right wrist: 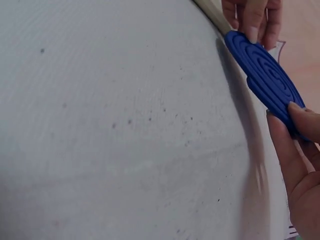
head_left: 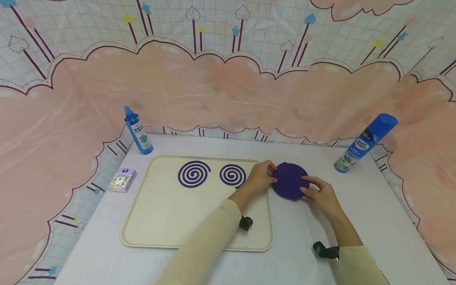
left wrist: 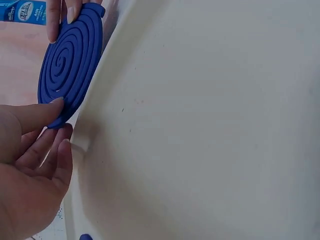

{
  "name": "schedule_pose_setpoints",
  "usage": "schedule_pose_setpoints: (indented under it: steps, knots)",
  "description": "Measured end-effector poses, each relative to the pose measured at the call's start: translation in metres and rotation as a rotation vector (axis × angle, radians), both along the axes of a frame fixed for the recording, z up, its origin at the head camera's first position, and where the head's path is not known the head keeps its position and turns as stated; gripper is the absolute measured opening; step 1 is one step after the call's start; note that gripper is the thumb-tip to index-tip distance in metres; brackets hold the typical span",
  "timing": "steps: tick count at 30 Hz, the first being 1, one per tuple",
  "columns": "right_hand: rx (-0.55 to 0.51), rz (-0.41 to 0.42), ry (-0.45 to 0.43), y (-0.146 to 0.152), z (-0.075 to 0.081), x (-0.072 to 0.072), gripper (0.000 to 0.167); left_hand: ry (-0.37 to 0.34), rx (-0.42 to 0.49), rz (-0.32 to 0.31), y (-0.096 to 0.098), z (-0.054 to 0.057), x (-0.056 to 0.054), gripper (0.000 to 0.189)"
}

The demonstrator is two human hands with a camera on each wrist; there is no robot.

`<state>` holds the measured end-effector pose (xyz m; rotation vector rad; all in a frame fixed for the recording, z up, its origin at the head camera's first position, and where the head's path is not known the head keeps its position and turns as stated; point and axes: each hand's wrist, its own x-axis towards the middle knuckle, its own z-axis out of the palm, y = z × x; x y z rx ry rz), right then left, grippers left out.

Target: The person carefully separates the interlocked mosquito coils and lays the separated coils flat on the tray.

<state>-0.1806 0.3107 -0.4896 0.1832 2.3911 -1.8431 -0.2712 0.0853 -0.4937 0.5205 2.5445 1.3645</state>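
Both hands hold a round, tightly wound dark-blue mosquito coil point(head_left: 289, 182) above the white table, just right of the tray's edge. My left hand point(head_left: 259, 176) pinches its left rim; in the left wrist view the thumb lies on the coil's face with fingers behind it. At the opposite rim, my right hand point(head_left: 322, 196) pinches the coil between thumb and fingers. Two looser, open-spiral blue coils, one at left point(head_left: 192, 174) and one nearer the left hand point(head_left: 232, 175), lie along the back of the cream tray point(head_left: 156, 217).
A blue spray bottle point(head_left: 139, 132) stands behind the tray's left corner, and a small patterned box point(head_left: 122, 180) sits beside its left edge. Toward the back right stands a blue aerosol can point(head_left: 363, 144). Patterned cloth point(head_left: 213, 91) hangs around the table point(head_left: 295, 245).
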Motion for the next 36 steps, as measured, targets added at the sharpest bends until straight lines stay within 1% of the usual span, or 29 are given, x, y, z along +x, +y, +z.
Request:
schedule_pose_setpoints:
  steps: [4, 10, 14, 18, 21, 25, 29, 32, 36]
  knots:
    - [-0.007, 0.009, 0.031, -0.003, 0.001, -0.002, 0.054, -0.022, 0.051, 0.009, -0.006, 0.002, -0.001, 0.034]
    - [0.009, 0.024, 0.061, -0.012, 0.007, -0.008, 0.054, -0.005, 0.108, 0.023, -0.02, 0.006, -0.003, 0.034]
    - [0.039, 0.027, 0.065, -0.019, 0.012, -0.014, 0.053, -0.037, 0.175, 0.041, -0.03, 0.007, -0.006, 0.032]
    - [0.054, 0.014, 0.098, -0.029, 0.017, -0.021, 0.051, -0.059, 0.221, 0.059, -0.042, 0.01, -0.008, 0.029]
    - [0.034, 0.014, 0.136, -0.035, 0.019, -0.026, 0.05, -0.052, 0.23, 0.06, -0.051, 0.015, -0.008, 0.025]
    - [-0.018, 0.024, 0.177, -0.042, 0.023, -0.033, 0.05, -0.036, 0.244, 0.072, -0.062, 0.024, -0.008, 0.02]
    - [-0.054, 0.019, 0.195, -0.052, 0.031, -0.038, 0.049, -0.018, 0.262, 0.11, -0.072, 0.032, -0.01, 0.019]
    - [-0.062, 0.014, 0.216, -0.059, 0.039, -0.042, 0.049, -0.007, 0.295, 0.141, -0.078, 0.04, -0.012, 0.019]
    - [-0.066, 0.023, 0.262, -0.066, 0.05, -0.048, 0.048, -0.009, 0.363, 0.168, -0.087, 0.052, -0.013, 0.02]
